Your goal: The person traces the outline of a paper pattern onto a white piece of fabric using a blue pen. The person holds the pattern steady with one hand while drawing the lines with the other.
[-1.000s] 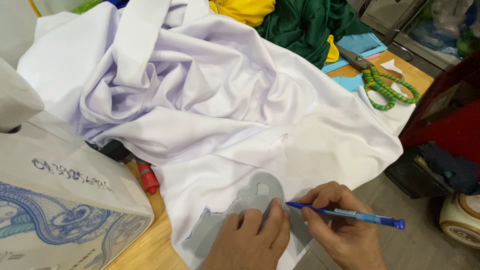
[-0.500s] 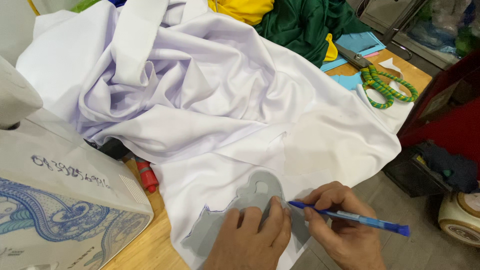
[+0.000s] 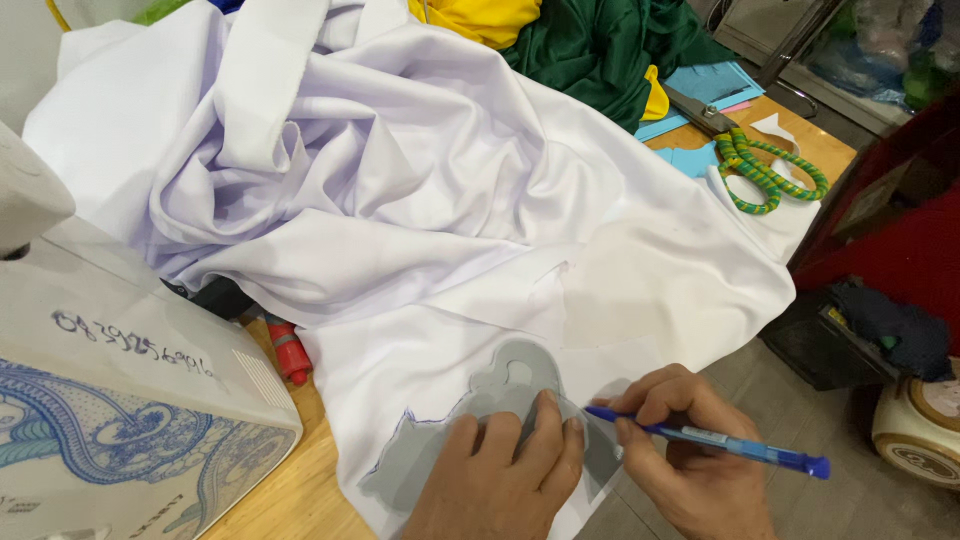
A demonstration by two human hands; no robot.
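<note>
Item: tracing station, head view.

- Left hand (image 3: pixel 497 470): fingers together, pressed flat on grey template (image 3: pixel 500 405); pins it to white fabric (image 3: pixel 420 200). Not closed around anything, holds by pressure only.
- Right hand (image 3: pixel 690 450): fingers clamped on blue pen (image 3: pixel 710 442), writing grip; tip at template's right edge, just beside left fingertips.
- Grey template: curvy shape w/ small hole near top, flat on fabric at near edge of worktop (image 3: pixel 290 500). Lower part hidden under left hand.
- Blue ink line visible on fabric along template's left edge, approx. from lower left up toward the top lobe.
- White fabric: large, bunched at back, smoothed where template sits; overhangs worktop edge at right.
- Others: sewing machine (image 3: pixel 130 400) near left w/ blue pattern; red-capped item (image 3: pixel 288 350) just beside fabric; scissors w/ green-yellow wrapped handles (image 3: pixel 760 165) far right; green cloth (image 3: pixel 610 50), yellow cloth (image 3: pixel 480 15), blue paper pieces (image 3: pixel 705 90) at back.

Step in hand (judged): outlining template w/ pen; left side done, right side in progress.

Next move calls for: steady downward pressure so template doesn't slip, pen kept tight against edge, left fingers shifted clear as tip nears them.
</note>
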